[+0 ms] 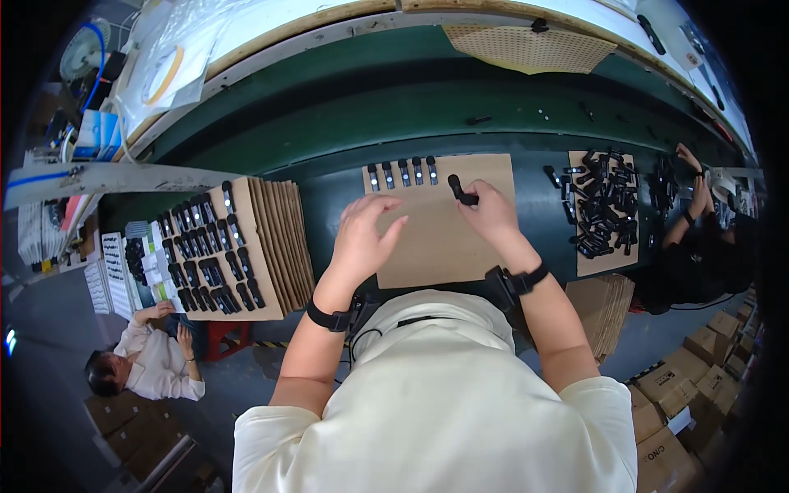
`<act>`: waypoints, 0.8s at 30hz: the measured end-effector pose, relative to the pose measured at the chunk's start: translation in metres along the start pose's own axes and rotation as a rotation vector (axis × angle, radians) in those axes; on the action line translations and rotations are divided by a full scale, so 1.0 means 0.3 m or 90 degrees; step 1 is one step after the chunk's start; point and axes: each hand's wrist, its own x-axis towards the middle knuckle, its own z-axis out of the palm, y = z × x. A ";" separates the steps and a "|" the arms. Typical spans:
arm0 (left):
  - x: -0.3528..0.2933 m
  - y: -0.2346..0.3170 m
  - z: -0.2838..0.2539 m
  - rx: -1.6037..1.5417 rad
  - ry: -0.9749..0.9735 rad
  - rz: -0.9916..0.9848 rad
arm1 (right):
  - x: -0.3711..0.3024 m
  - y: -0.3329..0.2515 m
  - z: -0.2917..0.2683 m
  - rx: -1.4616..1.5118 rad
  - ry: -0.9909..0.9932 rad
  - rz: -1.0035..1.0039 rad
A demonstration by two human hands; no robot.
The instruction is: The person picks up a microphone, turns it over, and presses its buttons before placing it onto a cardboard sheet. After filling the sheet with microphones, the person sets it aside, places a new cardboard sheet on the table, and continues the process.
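Note:
In front of me a brown cardboard sheet (427, 238) lies on the green bench. Along its far edge a short row of small black clip-on microphones (403, 173) with dark foam-like heads stands in line. My right hand (491, 215) is closed on another such microphone (457, 188), held over the sheet just right of the row. Over the sheet's left edge my left hand (366, 232) hovers with fingers apart and nothing in it.
At right, a heap of loose microphones (604, 205) covers another cardboard sheet. A stack of cardboard (283, 238) with rows of microphones on top stands at left. One seated person (156, 357) is at lower left, and another person's arm (697, 197) reaches in at far right.

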 end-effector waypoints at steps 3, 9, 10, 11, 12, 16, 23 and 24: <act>-0.001 -0.068 0.036 0.021 -0.005 -0.031 | 0.121 0.093 0.097 -0.046 -0.011 0.088; -0.012 -0.153 0.069 0.039 -0.010 -0.095 | 0.261 0.158 0.208 -0.111 -0.060 0.223; -0.014 -0.165 0.071 0.049 -0.012 -0.089 | 0.269 0.168 0.218 -0.119 -0.071 0.230; -0.015 -0.170 0.070 0.059 -0.012 -0.086 | 0.275 0.164 0.223 -0.118 -0.075 0.230; -0.016 -0.175 0.069 0.069 -0.012 -0.082 | 0.282 0.161 0.227 -0.127 -0.073 0.233; -0.016 -0.183 0.069 0.074 -0.027 -0.098 | 0.288 0.150 0.230 -0.148 -0.066 0.230; 0.018 -0.142 0.076 0.032 -0.022 -0.088 | 0.203 0.072 0.161 -0.061 0.001 0.135; 0.030 -0.116 0.073 0.009 -0.018 -0.087 | 0.174 0.043 0.140 -0.045 0.007 0.042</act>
